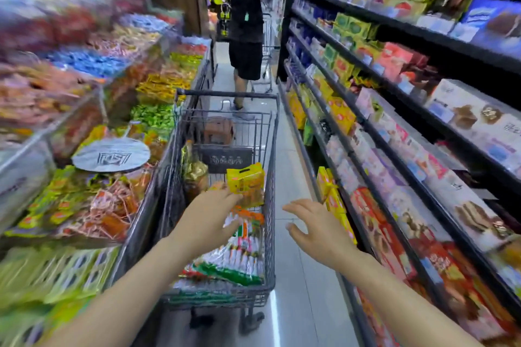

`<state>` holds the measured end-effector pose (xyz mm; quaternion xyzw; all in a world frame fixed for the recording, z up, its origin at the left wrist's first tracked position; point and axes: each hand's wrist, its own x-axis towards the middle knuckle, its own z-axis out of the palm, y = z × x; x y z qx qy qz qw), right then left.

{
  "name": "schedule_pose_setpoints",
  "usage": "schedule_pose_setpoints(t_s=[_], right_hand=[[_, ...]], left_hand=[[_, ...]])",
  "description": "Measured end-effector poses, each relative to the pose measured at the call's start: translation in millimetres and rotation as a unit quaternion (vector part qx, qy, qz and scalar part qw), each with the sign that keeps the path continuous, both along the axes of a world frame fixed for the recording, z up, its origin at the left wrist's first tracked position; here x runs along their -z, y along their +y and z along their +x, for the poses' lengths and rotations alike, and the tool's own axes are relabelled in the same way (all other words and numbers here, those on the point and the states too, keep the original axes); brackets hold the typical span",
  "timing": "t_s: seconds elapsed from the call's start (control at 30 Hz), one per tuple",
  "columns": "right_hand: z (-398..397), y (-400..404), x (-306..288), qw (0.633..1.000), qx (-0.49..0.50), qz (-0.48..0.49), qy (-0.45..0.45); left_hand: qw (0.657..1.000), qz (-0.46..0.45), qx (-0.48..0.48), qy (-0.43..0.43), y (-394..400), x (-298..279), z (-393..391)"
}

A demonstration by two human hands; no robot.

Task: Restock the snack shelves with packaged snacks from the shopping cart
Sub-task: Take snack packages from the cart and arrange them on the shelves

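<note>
A grey wire shopping cart point(271, 149) stands in the aisle ahead of me, holding several snack packs. My left hand point(211, 208) reaches into it and pinches the lower left corner of a yellow-orange snack pack point(248, 180) that stands upright above the pile. Below it lies a big white, orange and green bag point(239, 251). My right hand point(313, 225) hovers with spread fingers and holds nothing, between the cart's right side and the snack shelves point(394, 132) on the right, which are full of boxed and bagged snacks.
Open bins of loose wrapped sweets point(84, 110) run along the left, with a round white lid point(111, 158) lying on them. A person in black point(248, 8) stands farther down the aisle with another cart, reaching into the right shelves. Grey floor shows right of my cart.
</note>
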<state>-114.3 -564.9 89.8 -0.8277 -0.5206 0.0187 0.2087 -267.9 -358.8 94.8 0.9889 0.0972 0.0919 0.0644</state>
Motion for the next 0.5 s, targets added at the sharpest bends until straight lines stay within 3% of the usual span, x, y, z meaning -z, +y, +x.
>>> schedule_pose_setpoints(t_s=[0.23, 0.5], right_hand=[[33.6, 52.6, 82.4, 0.99, -0.031, -0.084, 0.113], [64.9, 90.1, 148.3, 0.964, -0.044, -0.166, 0.205]], left_hand=[[0.98, -0.053, -0.137, 0.135, 40.1, 60.5, 6.9], [0.938, -0.123, -0.217, 0.242, 64.4, 115.7, 28.6]])
